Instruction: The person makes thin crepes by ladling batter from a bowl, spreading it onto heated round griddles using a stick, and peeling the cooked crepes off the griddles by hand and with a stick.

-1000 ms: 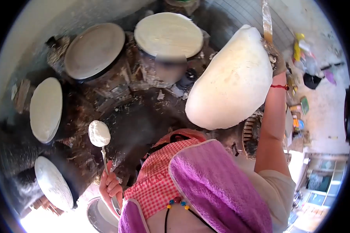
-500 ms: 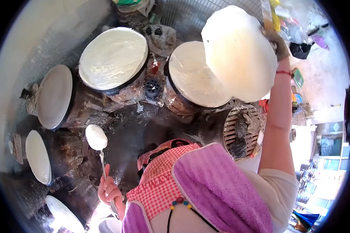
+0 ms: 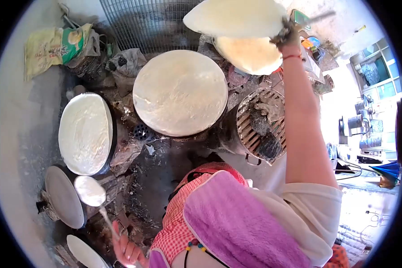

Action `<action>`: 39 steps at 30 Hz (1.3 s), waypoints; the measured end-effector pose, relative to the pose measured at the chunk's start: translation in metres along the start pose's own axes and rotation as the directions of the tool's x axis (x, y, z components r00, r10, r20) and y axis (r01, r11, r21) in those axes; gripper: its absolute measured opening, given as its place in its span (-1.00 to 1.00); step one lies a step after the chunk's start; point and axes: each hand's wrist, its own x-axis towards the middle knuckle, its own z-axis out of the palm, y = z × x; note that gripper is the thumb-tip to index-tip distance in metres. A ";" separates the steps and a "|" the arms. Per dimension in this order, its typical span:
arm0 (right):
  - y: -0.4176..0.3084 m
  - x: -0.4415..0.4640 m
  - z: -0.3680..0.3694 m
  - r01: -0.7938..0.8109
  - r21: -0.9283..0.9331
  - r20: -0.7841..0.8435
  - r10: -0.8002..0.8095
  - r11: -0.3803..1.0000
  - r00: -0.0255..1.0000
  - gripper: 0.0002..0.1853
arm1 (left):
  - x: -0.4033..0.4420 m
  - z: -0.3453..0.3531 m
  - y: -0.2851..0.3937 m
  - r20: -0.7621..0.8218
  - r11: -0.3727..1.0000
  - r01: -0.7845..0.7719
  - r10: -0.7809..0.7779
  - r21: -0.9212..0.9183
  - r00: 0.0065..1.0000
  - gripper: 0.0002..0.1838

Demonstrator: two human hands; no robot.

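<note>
My right hand (image 3: 286, 36), which looks dark and gloved, grips the edge of a large, thin, pale pancake (image 3: 232, 17) at the top of the view. A flat tool, perhaps a scraper (image 3: 321, 18), sticks out beyond that hand. Below the raised sheet lies another round, browned pancake (image 3: 250, 56). At lower left, my left hand (image 3: 126, 248) is closed around the handle of a ladle (image 3: 90, 190) coated in white batter. The ladle's bowl overlaps a grey griddle (image 3: 63, 196) in view; whether they touch, I cannot tell.
A round griddle (image 3: 181, 94) with a pale film stands in the middle. Left of it is a griddle spread with white batter (image 3: 85, 134), and another whitish one (image 3: 85, 252) sits lower. Dark lumps lie on a slatted round grate (image 3: 243, 120). A printed sack (image 3: 53, 51) is at upper left.
My right hand has carried the pancake away from the middle griddle to above the browned one. The view has turned right. My left hand still holds the ladle, now lower left in view.
</note>
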 end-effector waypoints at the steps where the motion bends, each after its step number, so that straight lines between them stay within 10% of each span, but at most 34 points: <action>1: 0.021 0.014 -0.028 0.086 -0.045 -0.028 -0.087 0.995 0.996 -0.81 | -0.004 0.001 0.016 0.114 0.982 0.019 -0.041 0.187 0.993 -0.45; 3: 0.070 0.014 -0.068 0.009 0.119 -0.235 0.019 0.993 0.972 -0.87 | -0.001 0.015 0.023 0.205 0.925 0.026 -0.111 0.379 0.972 -0.44; 6: 0.168 0.047 -0.153 0.130 0.055 -0.534 -0.081 0.990 0.842 -0.57 | 0.036 0.063 -0.013 0.113 0.985 0.027 -0.047 0.173 0.992 -0.43; 8: 0.189 0.034 -0.153 0.095 -0.035 -0.697 -0.092 0.995 0.711 -0.72 | 0.061 0.091 -0.034 0.046 0.999 0.011 -0.013 0.040 0.999 -0.43; 15: 0.135 0.020 -0.138 -0.009 -0.310 -0.664 -0.210 0.951 0.718 -0.63 | 0.117 0.087 -0.051 -0.011 0.945 0.134 -0.144 -0.299 0.990 -0.39; 19: 0.126 0.036 -0.172 -0.313 -0.485 -0.679 -0.127 0.817 0.723 -0.19 | 0.117 0.086 -0.061 0.018 0.938 0.075 -0.073 -0.339 0.997 -0.39; 22: 0.138 0.057 -0.227 -0.376 -0.831 -0.541 -0.439 0.410 0.718 -0.47 | 0.113 0.086 -0.059 0.043 0.924 0.032 -0.017 -0.382 0.999 -0.39; 23: 0.163 0.100 -0.304 -0.124 -0.942 -0.292 -0.574 0.313 0.765 -0.55 | 0.110 0.081 -0.054 0.081 0.907 0.071 -0.040 -0.414 0.996 -0.39; 26: 0.114 0.022 -0.198 -0.052 -0.972 -0.138 -0.382 0.228 0.914 -0.56 | 0.088 0.067 -0.046 0.096 0.874 -0.011 0.066 -0.486 0.993 -0.40; 29: 0.126 -0.062 -0.068 0.077 -0.718 0.006 -0.104 0.692 0.995 -0.31 | 0.068 0.046 -0.023 0.113 0.828 -0.053 0.140 -0.558 0.984 -0.42; 30: 0.146 -0.083 -0.041 0.193 -0.769 0.159 -0.110 0.609 0.981 -0.29 | 0.058 0.036 -0.016 0.113 0.817 -0.091 0.187 -0.569 0.976 -0.42; 33: 0.183 -0.234 0.104 0.160 -0.680 0.497 0.289 0.716 0.818 -0.39 | 0.022 0.005 0.014 0.112 0.756 -0.224 0.365 -0.615 0.924 -0.44; 36: 0.260 -0.356 0.198 0.490 -0.734 0.656 0.678 0.470 0.332 -0.45 | -0.022 -0.027 0.054 0.062 0.683 -0.333 0.484 -0.650 0.873 -0.47; 39: 0.323 -0.478 0.282 0.338 -0.613 0.753 0.657 0.714 -0.022 -0.41 | -0.075 -0.058 0.105 0.013 0.646 -0.472 0.598 -0.599 0.801 -0.50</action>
